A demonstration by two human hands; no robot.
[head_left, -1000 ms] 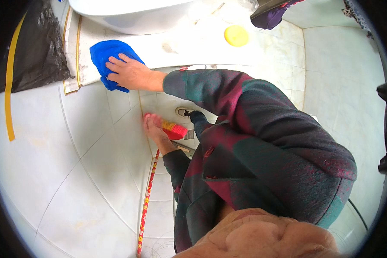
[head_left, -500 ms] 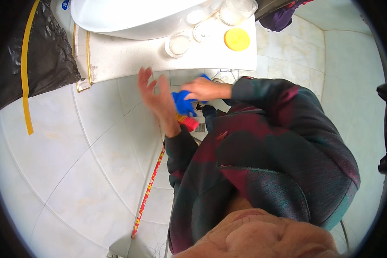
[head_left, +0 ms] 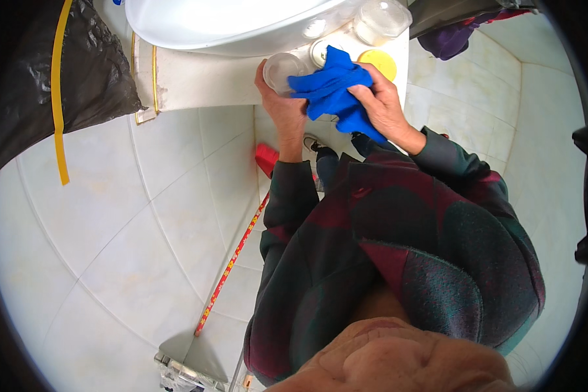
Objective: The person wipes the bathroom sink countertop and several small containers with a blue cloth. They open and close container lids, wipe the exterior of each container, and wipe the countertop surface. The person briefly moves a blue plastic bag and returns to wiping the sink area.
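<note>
Blue cloth (head_left: 340,95), bunched in the gripping right hand (head_left: 387,112), has come up over the edge of the counter (head_left: 206,81). Left hand (head_left: 285,116), empty a moment ago, now curls around the clear jar (head_left: 282,69), bringing jar and cloth together; whether the jar is lifted, I cannot tell.

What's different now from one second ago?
The right hand lifted the blue cloth off the left end of the white counter and carried it right, keeping its grip. The left hand came up from low down and took hold of the clear round container. The yellow disc and white basin stayed on the counter.
</note>
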